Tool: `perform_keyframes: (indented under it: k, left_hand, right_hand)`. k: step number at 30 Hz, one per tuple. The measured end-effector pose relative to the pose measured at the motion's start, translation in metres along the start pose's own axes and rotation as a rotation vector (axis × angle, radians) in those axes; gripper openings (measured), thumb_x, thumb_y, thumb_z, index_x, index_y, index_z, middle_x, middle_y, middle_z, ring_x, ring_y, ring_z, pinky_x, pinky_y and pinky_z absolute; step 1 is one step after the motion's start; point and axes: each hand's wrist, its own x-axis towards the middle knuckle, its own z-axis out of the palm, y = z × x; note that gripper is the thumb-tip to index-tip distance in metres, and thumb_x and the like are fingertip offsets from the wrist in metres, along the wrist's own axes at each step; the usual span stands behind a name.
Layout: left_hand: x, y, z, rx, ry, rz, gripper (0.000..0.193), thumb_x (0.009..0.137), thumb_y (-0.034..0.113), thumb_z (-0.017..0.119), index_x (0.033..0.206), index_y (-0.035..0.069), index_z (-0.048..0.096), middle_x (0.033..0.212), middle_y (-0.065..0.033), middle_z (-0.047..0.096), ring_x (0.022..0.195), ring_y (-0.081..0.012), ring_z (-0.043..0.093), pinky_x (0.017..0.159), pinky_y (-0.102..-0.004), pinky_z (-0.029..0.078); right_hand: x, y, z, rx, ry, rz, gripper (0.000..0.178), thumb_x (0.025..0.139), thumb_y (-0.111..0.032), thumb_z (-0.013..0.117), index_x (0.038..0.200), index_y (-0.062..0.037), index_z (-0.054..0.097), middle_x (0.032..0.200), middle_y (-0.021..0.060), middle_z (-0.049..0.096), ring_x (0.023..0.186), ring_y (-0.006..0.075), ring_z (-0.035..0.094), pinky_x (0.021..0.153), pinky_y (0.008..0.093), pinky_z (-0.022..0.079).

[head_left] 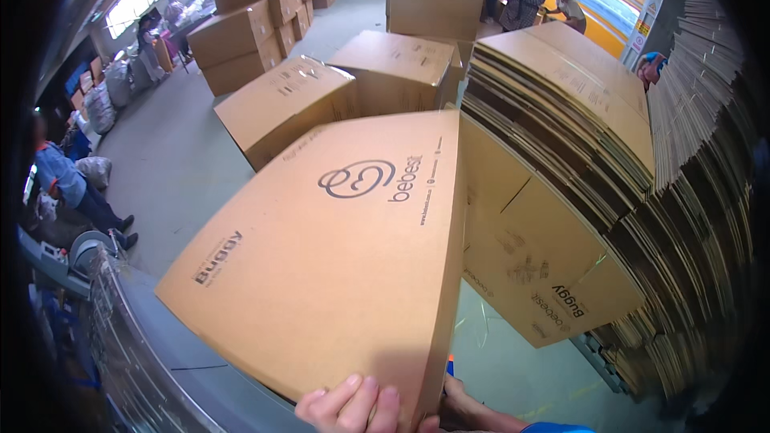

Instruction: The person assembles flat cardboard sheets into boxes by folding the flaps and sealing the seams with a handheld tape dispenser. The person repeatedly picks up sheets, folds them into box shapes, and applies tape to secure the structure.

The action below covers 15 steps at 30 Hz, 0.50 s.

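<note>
A large brown cardboard box (321,256) fills the middle of the view, its broad printed face turned up toward me. The fingers of my left hand (353,405) are curled over its near edge, pressed close together on the cardboard. My right hand (461,407) is at the box's near right side, its forearm coming from a blue sleeve (557,428). Beside that hand a small blue and orange piece (451,367) sticks up. What it belongs to is hidden, as are most of the right fingers.
Two closed boxes (285,100) (393,64) stand just beyond. To the right, flattened cartons (561,72) are piled high, one flat sheet (545,248) leaning against them. A grey machine (120,337) edges the left. A person (68,180) stands far left; several others work at the back.
</note>
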Motion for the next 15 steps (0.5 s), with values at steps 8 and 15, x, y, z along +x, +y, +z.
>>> perform_keyframes:
  k: [8, 15]
  left_hand:
    - [0.04, 0.071, -0.077, 0.183, 0.406, 0.302, 0.044, 0.082, 0.048, 0.06, 0.1, 0.008, 0.061, 0.097, -0.0129, 0.061, 0.082, -0.0268, 0.057, 0.071, -0.036, 0.042]
    - [0.112, 0.013, -0.078, 0.256, 0.67, 0.653, 0.048, 0.082, 0.049, 0.06, 0.099, 0.005, 0.062, 0.095, -0.018, 0.062, 0.087, -0.03, 0.061, 0.079, -0.0438, 0.047]
  right_hand:
    - [0.018, -0.092, 0.099, 0.101, -0.227, -0.219, 0.035, 0.094, -0.031, 0.058, 0.101, 0.0026, 0.063, 0.09, 0.0103, 0.065, 0.081, 0.0216, 0.065, 0.066, 0.035, 0.054]
    - [-0.027, -0.193, 0.267, -0.068, -0.611, -0.385, 0.048, 0.089, -0.046, 0.063, 0.099, 0.0002, 0.063, 0.087, 0.0082, 0.067, 0.08, 0.0178, 0.067, 0.067, 0.0355, 0.054]
